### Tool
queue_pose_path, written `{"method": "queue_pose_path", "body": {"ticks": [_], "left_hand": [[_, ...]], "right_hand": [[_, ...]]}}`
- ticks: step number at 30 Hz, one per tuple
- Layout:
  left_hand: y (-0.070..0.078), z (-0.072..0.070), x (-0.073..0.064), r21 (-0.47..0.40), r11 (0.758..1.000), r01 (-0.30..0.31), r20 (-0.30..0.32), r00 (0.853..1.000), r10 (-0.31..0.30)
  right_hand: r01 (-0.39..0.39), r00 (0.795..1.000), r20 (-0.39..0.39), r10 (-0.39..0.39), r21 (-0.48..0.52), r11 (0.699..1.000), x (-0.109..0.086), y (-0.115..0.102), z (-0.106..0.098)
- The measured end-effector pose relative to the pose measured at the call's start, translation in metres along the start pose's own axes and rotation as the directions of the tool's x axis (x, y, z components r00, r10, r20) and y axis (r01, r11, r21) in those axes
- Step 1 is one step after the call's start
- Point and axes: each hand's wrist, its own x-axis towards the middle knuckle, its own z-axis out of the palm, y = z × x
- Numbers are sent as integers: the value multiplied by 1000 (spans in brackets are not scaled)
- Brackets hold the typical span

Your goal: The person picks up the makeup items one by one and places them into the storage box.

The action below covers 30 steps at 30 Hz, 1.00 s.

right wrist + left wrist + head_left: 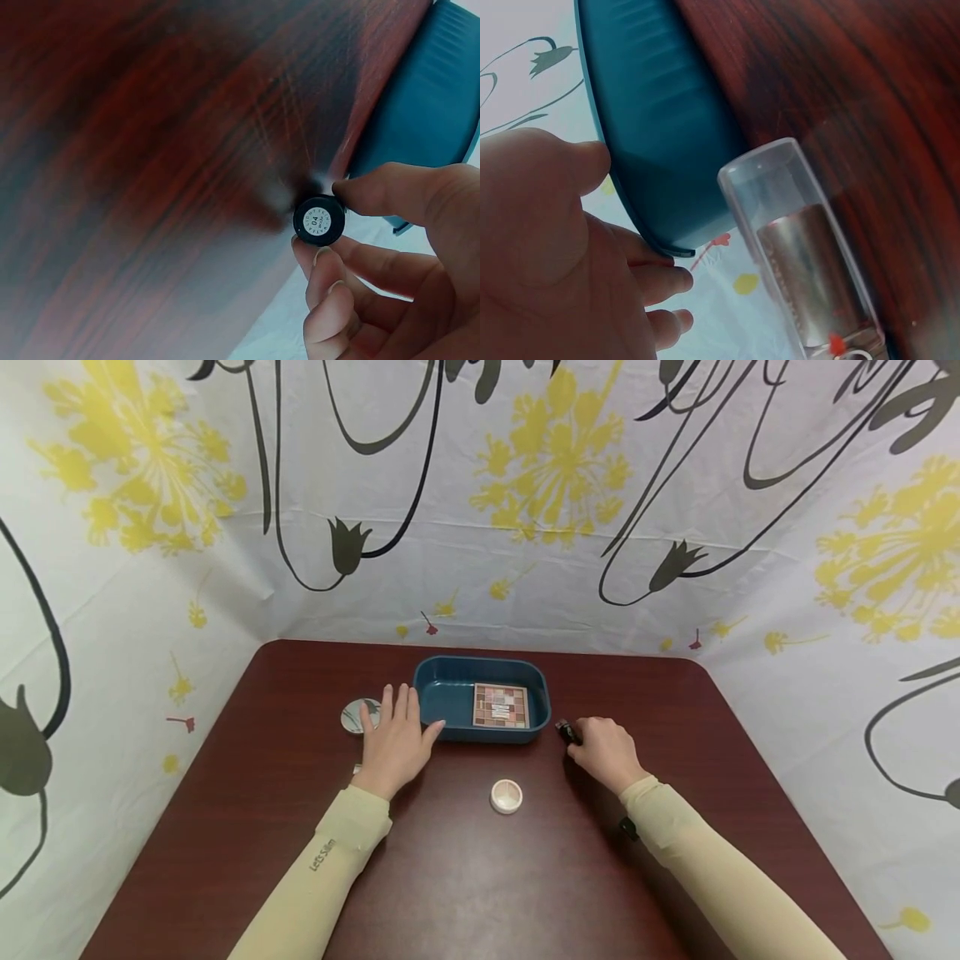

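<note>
**Right hand (606,752) pinches a black tube (567,732) just off the right end of a blue tray (446,702)**

The black tube lies right of centre in the head view, at the fingertips of the right hand and near the tray's lower right corner. In the right wrist view its round end, with a white label reading "04", sits right of centre between thumb and fingers.

The right arm reaches in from the lower right of the frame, its pale sleeve (701,860) slanting up to the wrist, the back of the hand uppermost. The left arm comes from the lower left; the left hand (397,739) points up the frame beside the tray's left end, its thumb at the tray's lower left corner.

The right thumb and fingers are clamped on the tube. The left fingers are straight and spread, gripping nothing; whether the thumb presses the rim is hard to tell.

A patterned palette (500,706) lies in the tray's right half. A round mirror (351,718) is partly behind the left fingers, and a small round pot (506,796) stands below the tray. A clear-capped bottle (802,247) fills the lower right of the left wrist view.
</note>
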Motion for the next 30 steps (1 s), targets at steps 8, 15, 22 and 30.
{"method": "queue_pose_path", "body": {"ticks": [8, 15, 22, 30], "left_hand": [[0, 1, -1, 12, 1000, -10, -13, 1000, 10], [1, 0, -1, 2, 1000, -4, -7, 1000, 4], [0, 0, -1, 3, 1000, 0, -3, 1000, 0], [1, 0, -1, 14, 1000, -9, -18, 1000, 10]], "right_hand": [[-17, 1000, -2, 17, 12, 1000, -1, 2, 1], [-19, 1000, -21, 20, 23, 1000, 0, 5, -3], [-4, 997, -73, 7, 39, 999, 2, 8, -12], [10, 993, -122, -2, 67, 998, 5, 7, -22]]}}
